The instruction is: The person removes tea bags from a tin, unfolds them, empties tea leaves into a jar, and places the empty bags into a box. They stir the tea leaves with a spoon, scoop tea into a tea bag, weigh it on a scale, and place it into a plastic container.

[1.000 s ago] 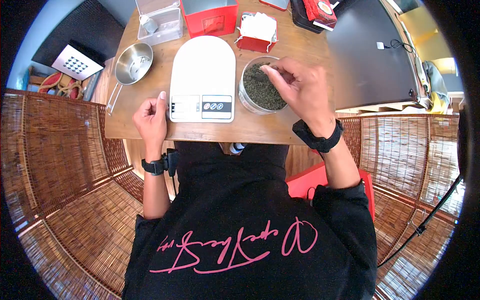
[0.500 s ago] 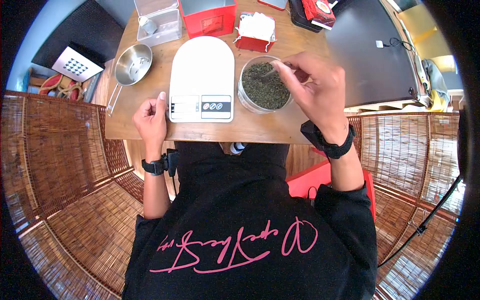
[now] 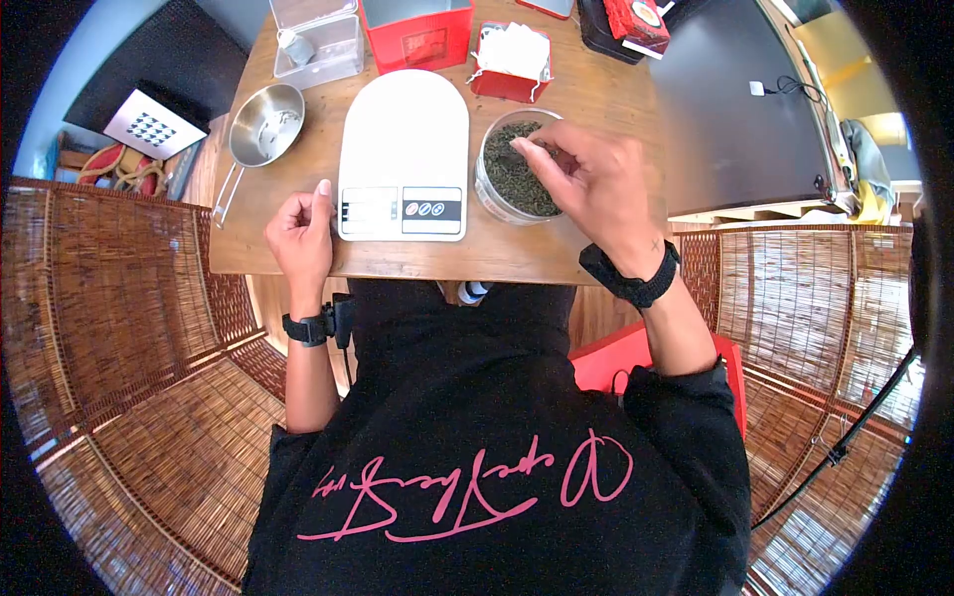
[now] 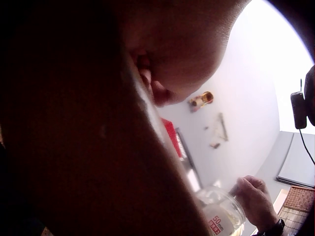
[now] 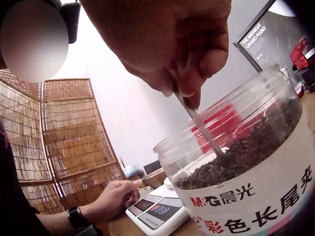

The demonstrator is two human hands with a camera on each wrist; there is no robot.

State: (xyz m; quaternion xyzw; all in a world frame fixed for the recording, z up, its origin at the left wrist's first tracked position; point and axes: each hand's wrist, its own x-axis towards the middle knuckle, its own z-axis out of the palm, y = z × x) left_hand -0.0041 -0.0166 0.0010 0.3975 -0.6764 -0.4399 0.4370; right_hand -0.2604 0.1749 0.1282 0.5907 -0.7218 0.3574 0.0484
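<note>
A clear round tub (image 3: 489,194) with a printed label holds dark dried leaves (image 3: 514,179). Above it, my right hand (image 3: 599,184) pinches a thin metal utensil (image 5: 204,130), whose lower end is in the leaves in the right wrist view. The utensil's tip is hidden by the leaves. To the left of the tub lies a white scale (image 3: 402,129) with a bare platform. My left hand (image 3: 301,236) rests at the table edge beside the scale's lower left corner, its fingers loosely curled and thumb pointing up, holding nothing.
A metal pan (image 3: 266,126) with a handle stands at the left. Behind the scale are a clear plastic box (image 3: 343,55), a red tin (image 3: 422,45) and a small red box (image 3: 509,87) with white packets. A black tray with a red package (image 3: 636,28) is at the back right.
My right hand moved right and toward me with the utensil, then back left over the tub, which shifted slightly. My left hand has stayed in place.
</note>
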